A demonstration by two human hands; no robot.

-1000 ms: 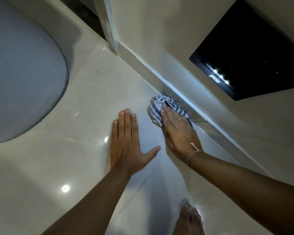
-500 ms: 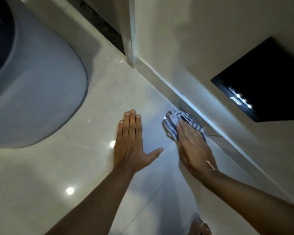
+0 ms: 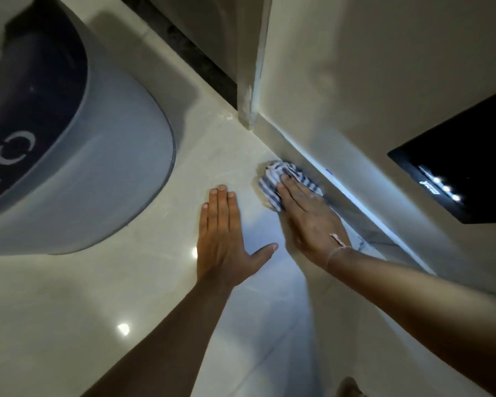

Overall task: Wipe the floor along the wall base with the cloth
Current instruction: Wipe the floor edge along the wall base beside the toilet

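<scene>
A crumpled blue-and-white striped cloth [image 3: 272, 181] lies on the glossy cream floor tiles [image 3: 121, 282], tight against the skirting [image 3: 307, 164] at the foot of the wall. My right hand [image 3: 309, 219] presses flat on the cloth, fingers together and pointing along the wall; the palm hides the cloth's near part. A thin string circles that wrist. My left hand [image 3: 224, 239] rests flat on the tile beside it, fingers straight, thumb spread, holding nothing.
A large grey rounded appliance [image 3: 92, 173] with a dark top stands on the floor to the left. A black panel with small lights [image 3: 455, 167] hangs on the wall at right. A door-frame post [image 3: 252, 81] meets the floor ahead. My toes [image 3: 350, 388] show at the bottom.
My right hand has slid the cloth forward along the wall base toward the door-frame post. The view has shifted forward too; my left hand stays planted on the tile.
</scene>
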